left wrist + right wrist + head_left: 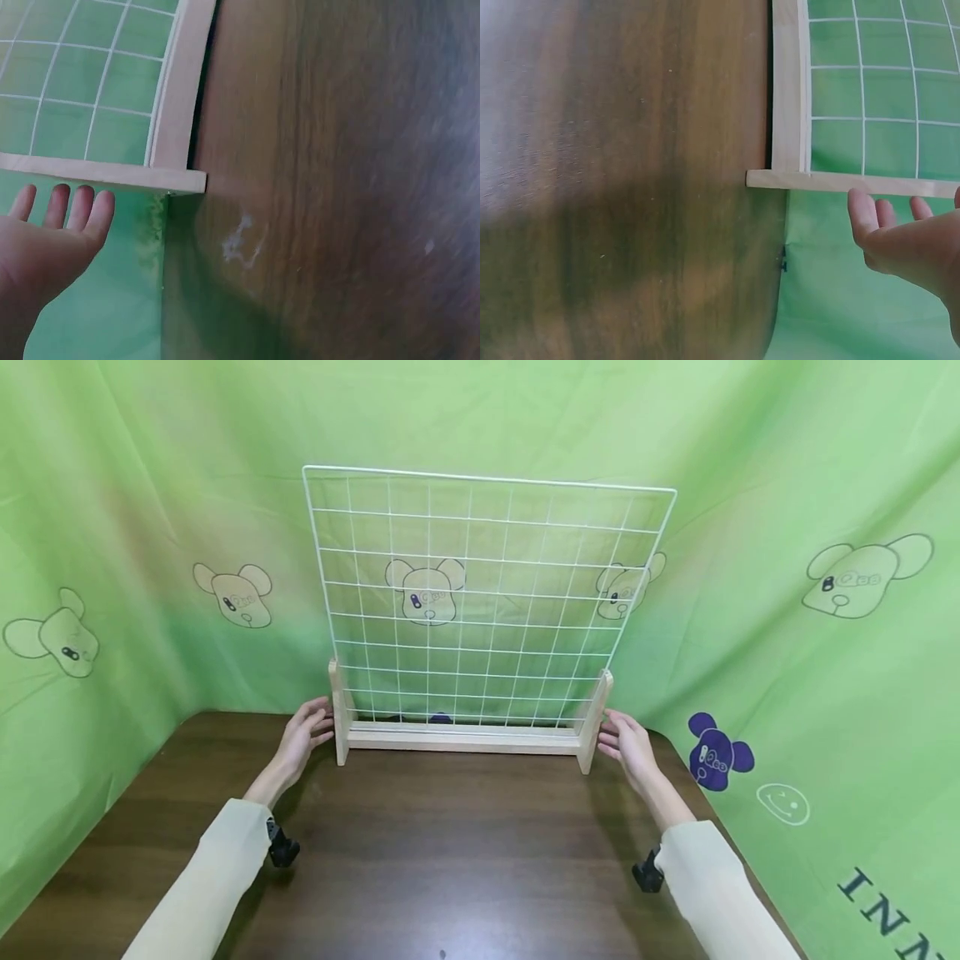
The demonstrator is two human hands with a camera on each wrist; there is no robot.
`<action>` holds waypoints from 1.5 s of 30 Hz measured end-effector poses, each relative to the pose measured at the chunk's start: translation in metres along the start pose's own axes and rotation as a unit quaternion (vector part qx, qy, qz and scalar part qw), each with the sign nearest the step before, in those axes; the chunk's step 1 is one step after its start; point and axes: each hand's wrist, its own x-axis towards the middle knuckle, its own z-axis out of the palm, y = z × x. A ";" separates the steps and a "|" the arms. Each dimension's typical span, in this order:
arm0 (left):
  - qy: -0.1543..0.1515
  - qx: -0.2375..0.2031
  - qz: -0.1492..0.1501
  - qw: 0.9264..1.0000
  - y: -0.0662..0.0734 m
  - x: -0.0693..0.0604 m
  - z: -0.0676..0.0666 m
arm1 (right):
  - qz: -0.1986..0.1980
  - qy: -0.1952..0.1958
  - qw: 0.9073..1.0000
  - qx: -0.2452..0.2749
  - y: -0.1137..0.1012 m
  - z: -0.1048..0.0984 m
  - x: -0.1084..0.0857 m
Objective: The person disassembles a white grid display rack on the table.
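Left hand (303, 731): clamped on nothing; its fingers pointed at the outer face of the left wooden upright (341, 718), and whether they touched could not be told.
Right hand (628, 742): gripped nothing either; its fingertips met or nearly met the outer face of the right wooden upright (595, 727).
Gap between hands: well apart, with the stand's full width between them.
Crossbar (465, 742): joined the two uprights low down, near the table's far edge.
Wire grid (480, 478): rose above the crossbar, held between the uprights.
Good handling: any adjustment probably called for light, equal pressure low on both uprights, since a one-sided push could have skewed the stand and a high one might have tipped the tall grid.
Table (450, 860): dark, wood-grained, bare in front of the stand.
Green cloth (750, 652): hung behind and at both sides, printed with bear heads.
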 end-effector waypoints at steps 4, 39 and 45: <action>-0.027 0.017 0.006 0.999 0.000 0.007 -0.003 | -0.001 -0.008 1.000 0.010 0.001 0.001 0.009; -0.003 -0.011 -0.014 1.000 0.005 0.046 -0.006 | 0.048 0.002 0.986 0.158 0.003 0.003 0.033; -0.005 -0.049 -0.030 0.998 0.008 0.042 -0.005 | 0.064 -0.024 0.985 0.157 -0.001 -0.003 0.033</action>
